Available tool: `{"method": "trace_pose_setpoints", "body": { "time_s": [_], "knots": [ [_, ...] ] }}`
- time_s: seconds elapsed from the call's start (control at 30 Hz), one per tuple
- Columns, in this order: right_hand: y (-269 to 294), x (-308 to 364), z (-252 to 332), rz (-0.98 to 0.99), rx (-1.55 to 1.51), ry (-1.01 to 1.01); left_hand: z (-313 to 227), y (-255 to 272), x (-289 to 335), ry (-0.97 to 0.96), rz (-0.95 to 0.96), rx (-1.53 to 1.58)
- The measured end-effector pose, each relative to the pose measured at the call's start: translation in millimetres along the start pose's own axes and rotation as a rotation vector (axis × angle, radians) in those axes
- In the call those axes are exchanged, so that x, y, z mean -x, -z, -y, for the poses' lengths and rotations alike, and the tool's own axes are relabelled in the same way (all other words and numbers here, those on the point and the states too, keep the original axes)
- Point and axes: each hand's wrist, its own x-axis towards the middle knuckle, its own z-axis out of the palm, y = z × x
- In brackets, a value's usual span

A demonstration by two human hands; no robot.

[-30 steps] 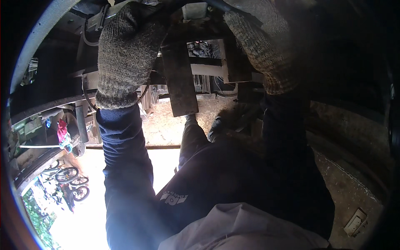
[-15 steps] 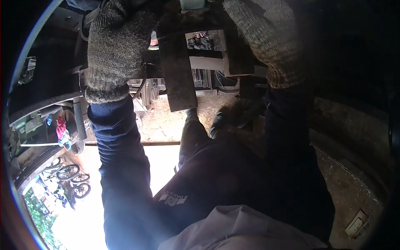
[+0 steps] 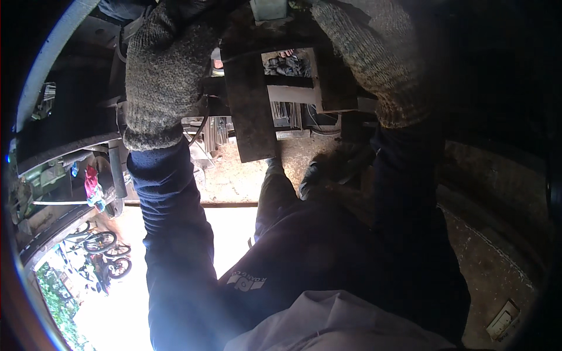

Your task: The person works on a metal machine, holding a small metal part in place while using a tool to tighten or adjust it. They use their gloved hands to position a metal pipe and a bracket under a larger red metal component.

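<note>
My left hand (image 3: pixel 167 82), in a grey-brown knitted glove, reaches up to the top edge; its fingers are lost in shadow. On the other side, my right hand (image 3: pixel 374 64) wears a matching glove, its fingers also hidden in the dark and past the edge. Between them a long dark flat plate (image 3: pixel 252 111) hangs toward me, and a shorter dark block (image 3: pixel 333 82) sits beside the right glove. A grey metal block (image 3: pixel 269 9) shows at the top, between the hands. What either hand grips, if anything, cannot be made out.
Thin metal bars (image 3: pixel 215 133) stand in a rack beyond the plate. A red and blue cloth (image 3: pixel 92 186) hangs on machinery at the left. Bicycles (image 3: pixel 99 243) stand outside in bright light. A pale flat object (image 3: pixel 502 320) lies at the lower right.
The whole view has shifted slightly, so the plate, gloves and background sit a little lower and to the right. Both hands keep nearly the same pose.
</note>
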Motion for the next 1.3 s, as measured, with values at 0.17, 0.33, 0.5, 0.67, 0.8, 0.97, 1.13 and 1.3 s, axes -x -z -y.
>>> {"method": "trace_pose_setpoints", "body": {
  "time_s": [0.17, 0.33, 0.5, 0.67, 0.8, 0.97, 1.13, 1.3],
  "knots": [
    [-9.5, -6.4, 2.4, 0.013, -0.048, 0.012, 3.2, 20.7, -5.9, -0.657, -0.058, -0.571],
    [-3.1, -0.9, -3.7, 0.01, -0.005, -0.002, -9.7, 2.1, 1.2, 0.087, -0.003, -0.151],
    [-7.1, -3.0, -1.7, 0.017, -0.007, -0.003, 7.9, 10.9, -17.4, -0.769, 0.003, -0.597],
    [-3.2, -3.6, -4.7, 0.024, 0.012, -0.022, -15.3, -1.7, 1.6, -0.078, 0.021, -0.145],
    [-3.0, -3.6, 1.6, 0.033, 0.002, -0.035, -12.4, 1.4, -3.8, -0.24, 0.012, -0.157],
    [-1.7, -3.2, 2.3, 0.04, -0.005, -0.046, 3.3, 1.6, -5.2, -0.434, -0.07, -0.246],
    [-0.4, 4.7, 5.1, 0.024, -0.001, -0.065, 5.2, -3.5, 6.2, -0.271, -0.068, -0.13],
    [0.1, 9.1, 6.0, -0.017, -0.03, -0.169, 31.5, -6.4, 2.6, -0.346, -0.112, -0.083]
  ]
}}
